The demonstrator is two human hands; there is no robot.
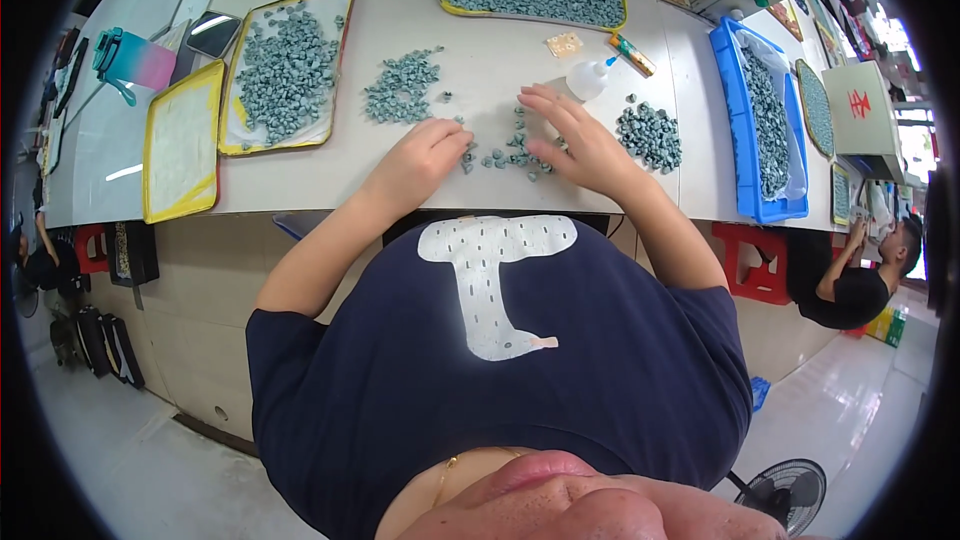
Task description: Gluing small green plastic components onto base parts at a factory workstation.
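Observation:
Small grey-green stone-like pieces (520,155) lie scattered on the white table between my two hands. My left hand (428,158) rests at the left of this scatter with its fingers curled together. Some pieces are right at its fingertips, and what it pinches, if anything, is hidden. Over the right side of the scatter is my right hand (585,140), its fingers stretched out and the thumb apart. A loose pile (402,87) of the same pieces spreads beyond my left hand. Another, denser pile (650,137) sits just right of my right hand.
Yellow-rimmed trays stand at the left, one with pieces (344,30) and one bare (182,140). A full tray (532,16) is at the back. Beyond my right hand are a white squeeze bottle (587,81) and a tube (632,55). A blue bin (735,120) borders the right.

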